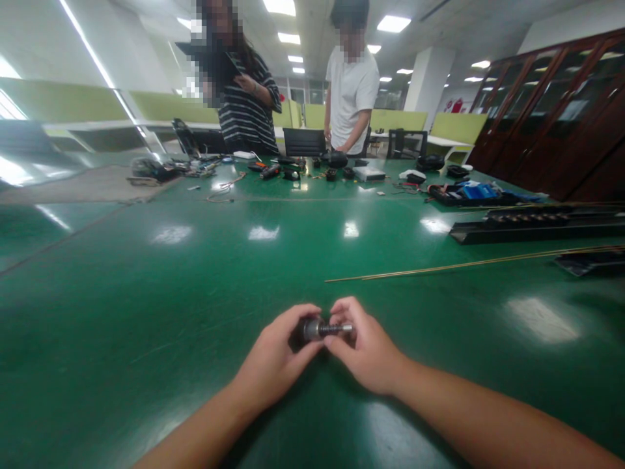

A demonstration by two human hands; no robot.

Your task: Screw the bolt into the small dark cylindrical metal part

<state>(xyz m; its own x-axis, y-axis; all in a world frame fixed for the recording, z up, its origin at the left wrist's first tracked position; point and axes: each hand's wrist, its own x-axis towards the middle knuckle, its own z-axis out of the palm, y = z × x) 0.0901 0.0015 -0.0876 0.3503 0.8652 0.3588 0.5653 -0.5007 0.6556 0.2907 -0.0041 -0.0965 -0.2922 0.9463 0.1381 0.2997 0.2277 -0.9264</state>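
A small metal part with a dark, ridged shaft and a silver tip lies between my two hands, low in the middle of the view. My left hand wraps round its wider, dark end on the left, thumb below and fingers above. The fingers of my right hand are curled round the narrow shaft end, with the silver tip showing between thumb and forefinger. Both hands are just above the green tabletop. The underside of the part is hidden.
Thin brass-coloured rods reach in from the right. Behind them lie black channel pieces and a black tray with blue items. Tools and small parts line the far edge, where two people stand.
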